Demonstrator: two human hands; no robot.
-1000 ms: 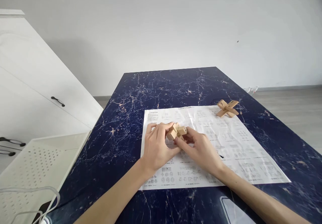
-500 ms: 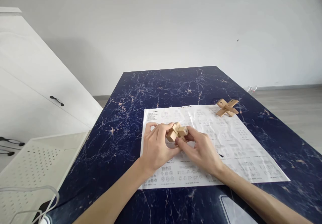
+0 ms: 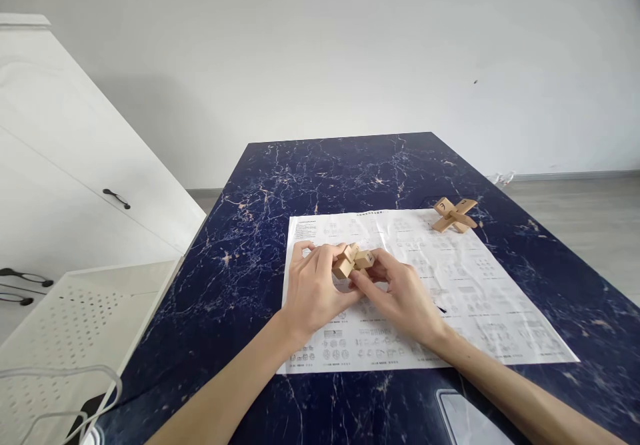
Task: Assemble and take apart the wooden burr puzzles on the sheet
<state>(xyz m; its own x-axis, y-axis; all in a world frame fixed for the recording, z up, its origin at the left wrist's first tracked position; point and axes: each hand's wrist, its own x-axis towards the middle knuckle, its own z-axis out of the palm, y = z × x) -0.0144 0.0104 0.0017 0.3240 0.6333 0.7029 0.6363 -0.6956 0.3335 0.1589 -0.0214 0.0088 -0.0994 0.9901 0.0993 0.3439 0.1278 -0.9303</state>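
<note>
A small wooden burr puzzle [image 3: 345,266] of interlocked blocks, one end marked with a number, is held between both hands over a printed sheet [image 3: 480,338]. My left hand [image 3: 313,288] grips it from the left, thumb below and fingers above. From the right, my right hand [image 3: 400,292] pinches it, thumb tip on the near side. The fingers partly cover the blocks. A second wooden puzzle [image 3: 454,216], cross-shaped with numbered ends, rests at the sheet's upper right edge.
The sheet lies on a dark blue marbled table [image 3: 320,172]. A flat object with a pale rim [image 3: 470,418] lies at the near edge, partly under my right forearm. To the left stand a white cabinet [image 3: 75,145] and a perforated white surface [image 3: 75,318] with a cable [image 3: 60,370].
Both hands keep hold of the puzzle, which looks slightly turned, with my right fingers shifted a little on it. The whole view has moved slightly.
</note>
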